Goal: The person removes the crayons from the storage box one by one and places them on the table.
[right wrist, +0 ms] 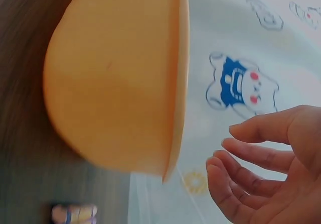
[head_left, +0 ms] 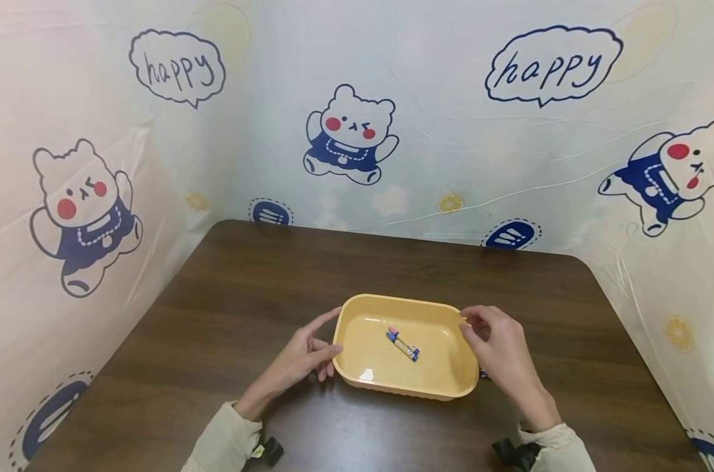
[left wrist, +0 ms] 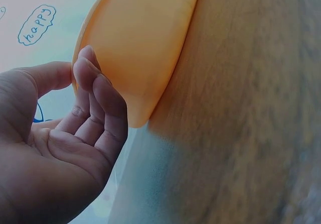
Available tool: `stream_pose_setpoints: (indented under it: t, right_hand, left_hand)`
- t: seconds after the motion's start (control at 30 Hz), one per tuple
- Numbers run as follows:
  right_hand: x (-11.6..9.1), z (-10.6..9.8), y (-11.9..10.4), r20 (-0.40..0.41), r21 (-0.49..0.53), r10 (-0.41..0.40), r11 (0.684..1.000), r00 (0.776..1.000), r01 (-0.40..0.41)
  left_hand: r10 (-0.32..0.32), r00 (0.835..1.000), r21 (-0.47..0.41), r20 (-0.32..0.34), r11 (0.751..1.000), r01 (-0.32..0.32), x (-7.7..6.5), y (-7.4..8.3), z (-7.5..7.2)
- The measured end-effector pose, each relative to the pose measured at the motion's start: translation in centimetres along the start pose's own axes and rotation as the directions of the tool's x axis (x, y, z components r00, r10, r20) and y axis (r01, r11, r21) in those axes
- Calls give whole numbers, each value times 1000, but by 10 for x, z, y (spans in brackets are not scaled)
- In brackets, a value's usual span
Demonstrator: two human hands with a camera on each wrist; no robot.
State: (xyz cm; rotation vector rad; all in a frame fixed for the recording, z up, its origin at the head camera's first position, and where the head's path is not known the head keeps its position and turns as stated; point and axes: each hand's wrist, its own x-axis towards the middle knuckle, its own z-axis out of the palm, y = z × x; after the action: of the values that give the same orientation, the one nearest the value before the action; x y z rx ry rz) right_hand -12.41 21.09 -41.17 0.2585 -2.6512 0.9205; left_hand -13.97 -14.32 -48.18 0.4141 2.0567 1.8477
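Note:
A yellow plastic tray [head_left: 404, 387] sits on the dark wooden table. Two small crayons [head_left: 402, 346], one blue-tipped and one pink-tipped, lie together inside it. My left hand [head_left: 303, 357] holds the tray's left end, thumb at the rim and curled fingers against the outer wall in the left wrist view. My right hand [head_left: 498, 344] hovers beside the right end; in the right wrist view its loosely bent fingers are apart from the tray wall [right wrist: 115, 83] and hold nothing. More crayons [right wrist: 74, 214] lie on the table near that end, mostly hidden in the head view.
The brown table [head_left: 262, 275] reaches beyond the tray on all sides. A pale curtain [head_left: 439, 144] printed with bears and "happy" bubbles surrounds the table's back and sides. Black straps [head_left: 269, 452] sit at both cuffs.

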Motion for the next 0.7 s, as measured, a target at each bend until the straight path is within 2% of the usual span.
stream_pose_setpoints:
  t: [0.27, 0.47, 0.7]
  right_hand:
    - [16, 29, -20, 115, 35, -21, 999, 993, 17]
    - [24, 48, -27, 179, 20, -54, 998, 982, 51]
    - [26, 73, -31, 247, -9, -25, 1000, 969, 28]
  left_hand:
    - [5, 1000, -21, 3, 1000, -4, -1, 0, 0]
    - [2, 1000, -9, -2, 1000, -2, -1, 1, 0]
    - [-14, 1000, -1, -12, 1000, 14, -2, 2, 0]
